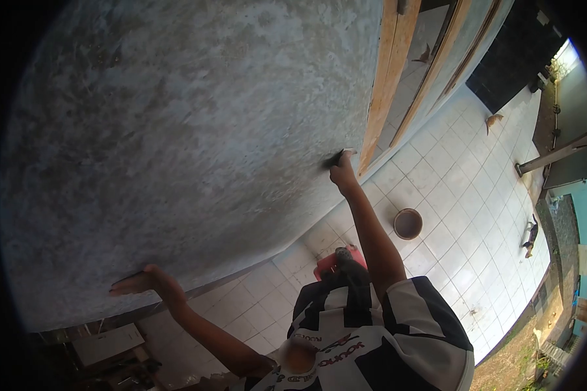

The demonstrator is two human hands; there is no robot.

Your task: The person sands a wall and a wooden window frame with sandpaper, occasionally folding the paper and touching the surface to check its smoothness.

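In the head view, a grey, mottled wall [195, 130] fills the upper left. My left hand [147, 281] lies against its lower part, fingers stretched out and holding nothing. Farther right, close to the wooden frame [386, 72], my right hand [343, 172] is closed around a small dark tool [332, 160] held at the wall's surface. The tool is blurred and partly covered by my fingers, so its exact kind cannot be made out.
Below me is a red plastic stool [326, 266], partly hidden by my body. A round brown bucket [408, 223] stands on the white tiled floor [463, 189]. Two cats are on the tiles, an orange cat [494, 122] and a dark cat [531, 237]. A post [557, 151] rises at the right.
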